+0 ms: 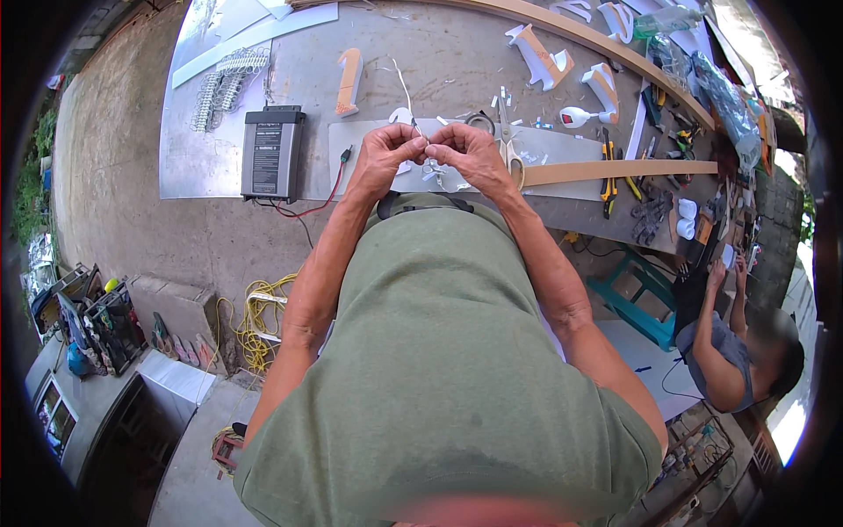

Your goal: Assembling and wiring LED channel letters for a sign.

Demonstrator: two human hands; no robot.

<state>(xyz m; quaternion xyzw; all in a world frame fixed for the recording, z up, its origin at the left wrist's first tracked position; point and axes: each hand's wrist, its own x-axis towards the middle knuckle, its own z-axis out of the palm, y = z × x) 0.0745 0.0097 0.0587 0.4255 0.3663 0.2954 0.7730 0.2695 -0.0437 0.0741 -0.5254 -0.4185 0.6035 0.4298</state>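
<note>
Both my hands meet over the near edge of the work table, fingertips pinched close together. A thin white wire [404, 86] runs up from between them and lies toward the far side. My left hand [387, 158] grips its near part between thumb and forefinger. My right hand [475, 156] is pinched at the same spot, on the wire's end; the exact join is hidden by the fingers. Under the hands lie a pale sheet [347, 140] and small white scraps [435, 172]. Scissors [507, 132] lie just right of my right hand.
A dark power supply box [273, 154] with a red lead [334, 189] stands left. Foam-like letter shapes [349, 82], a glue bottle [581, 116], a brown strip [623, 170] and pliers [608, 167] lie about. A seated co-worker [729, 351] is at right, by a green stool [634, 294].
</note>
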